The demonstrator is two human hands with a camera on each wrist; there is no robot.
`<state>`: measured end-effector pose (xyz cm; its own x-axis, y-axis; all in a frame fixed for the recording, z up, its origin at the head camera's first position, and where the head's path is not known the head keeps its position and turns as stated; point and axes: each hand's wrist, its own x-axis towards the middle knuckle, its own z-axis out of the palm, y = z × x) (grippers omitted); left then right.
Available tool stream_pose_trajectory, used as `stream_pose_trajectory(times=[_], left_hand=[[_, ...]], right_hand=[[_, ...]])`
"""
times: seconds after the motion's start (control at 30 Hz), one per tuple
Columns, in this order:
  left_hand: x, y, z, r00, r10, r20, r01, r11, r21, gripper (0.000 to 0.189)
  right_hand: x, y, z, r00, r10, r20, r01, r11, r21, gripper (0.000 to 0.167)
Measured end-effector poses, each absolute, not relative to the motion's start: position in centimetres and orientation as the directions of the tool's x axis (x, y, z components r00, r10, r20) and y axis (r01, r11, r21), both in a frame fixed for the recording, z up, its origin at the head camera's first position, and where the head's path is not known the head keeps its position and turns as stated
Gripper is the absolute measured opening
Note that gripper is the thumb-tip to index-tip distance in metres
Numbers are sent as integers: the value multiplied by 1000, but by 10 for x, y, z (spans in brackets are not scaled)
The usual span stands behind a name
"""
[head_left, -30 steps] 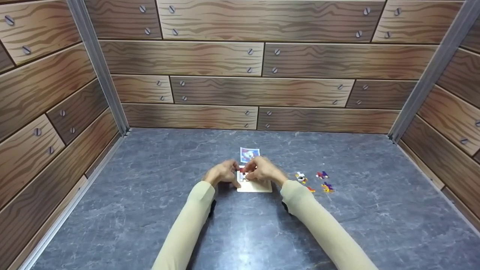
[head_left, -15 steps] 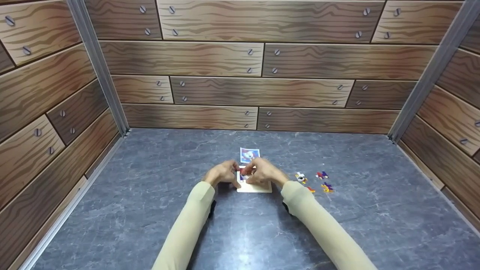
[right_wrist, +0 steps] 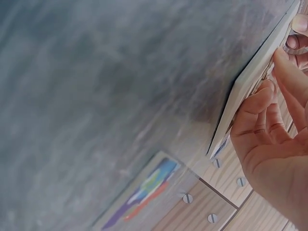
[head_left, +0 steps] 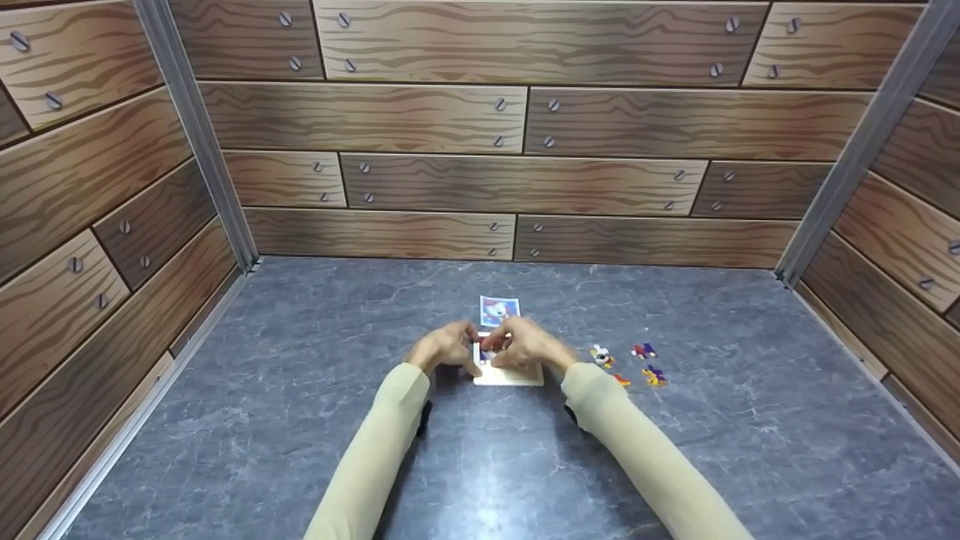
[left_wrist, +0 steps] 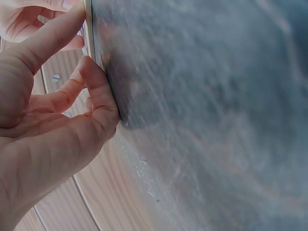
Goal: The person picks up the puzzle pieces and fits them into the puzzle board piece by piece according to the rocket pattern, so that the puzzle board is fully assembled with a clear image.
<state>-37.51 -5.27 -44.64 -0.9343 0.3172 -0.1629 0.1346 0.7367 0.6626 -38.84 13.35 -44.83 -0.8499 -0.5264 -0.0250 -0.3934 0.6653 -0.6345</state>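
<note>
My left grip (head_left: 448, 345), finger and thumb apart, touches the left side of the board (head_left: 510, 377), and my right grip (head_left: 527, 343), pinching or not I can't tell, is over it, nearer the loose pieces (head_left: 601, 355) at right.

Ahead of you, the back wall (head_left: 427, 120) shows brown wood-grain planks, dark seams and slotted screw heads (head_left: 501, 104). Left wall (head_left: 90, 187) and right wall (head_left: 900, 202) flank you, same pattern. Grey upright strips (head_left: 201, 135) run down both corners. Before you: grey marbled tabletop (head_left: 262, 450), fine pale veins. Lighting: white reflection (head_left: 487, 517) on the surface, brightest at your near edge, about centre.
</note>
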Motion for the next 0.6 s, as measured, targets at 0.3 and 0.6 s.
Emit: stream_pose_trajectory(times=[0.3, 0.6], left_hand=[[-375, -52, -447, -931, 327, -163, 136, 724, 677, 55], [-376, -53, -447, -931, 319, -179, 111, 712, 693, 55]], right_hand=[[-388, 131, -447, -842, -540, -15, -425, 679, -599, 32], [-387, 132, -448, -826, -563, -11, -434, 649, -625, 33]])
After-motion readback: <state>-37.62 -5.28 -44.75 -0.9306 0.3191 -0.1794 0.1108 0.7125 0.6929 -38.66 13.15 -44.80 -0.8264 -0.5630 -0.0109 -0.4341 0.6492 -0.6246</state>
